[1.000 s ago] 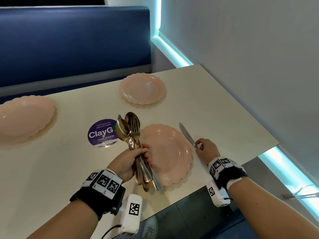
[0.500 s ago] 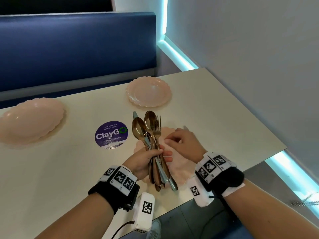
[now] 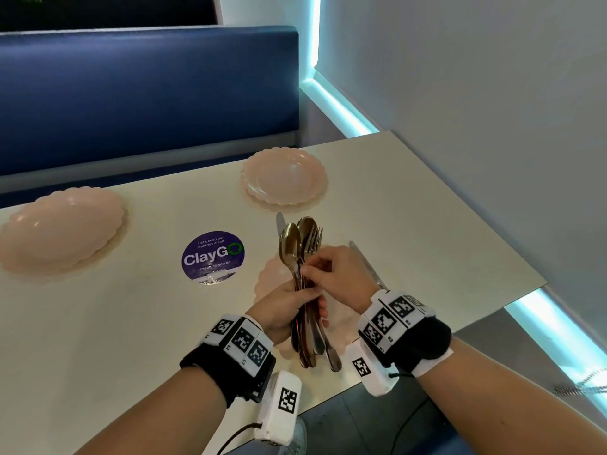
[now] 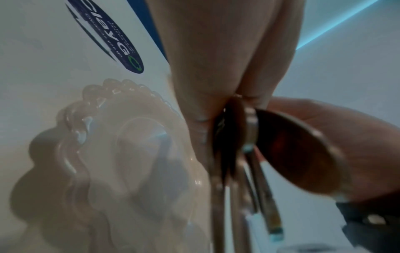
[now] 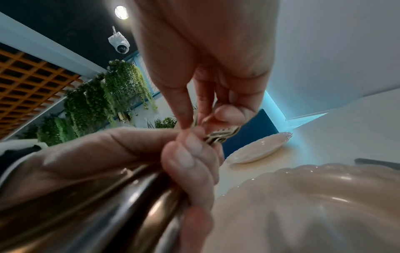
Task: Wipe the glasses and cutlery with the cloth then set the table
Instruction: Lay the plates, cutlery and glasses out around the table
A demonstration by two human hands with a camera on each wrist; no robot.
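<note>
Gold and steel cutlery [image 3: 307, 290] stands bunched in my left hand [image 3: 285, 307], fingers wrapped round the handles so the heads fan upward above the near plate [image 3: 272, 277], easy to pick from; my right hand [image 3: 341, 274] pinches one piece at the neck, a fork I think, to draw it out; a knife [image 3: 364, 262] already lies on the table [image 3: 115, 323] just right of that plate, its setting begun
</note>
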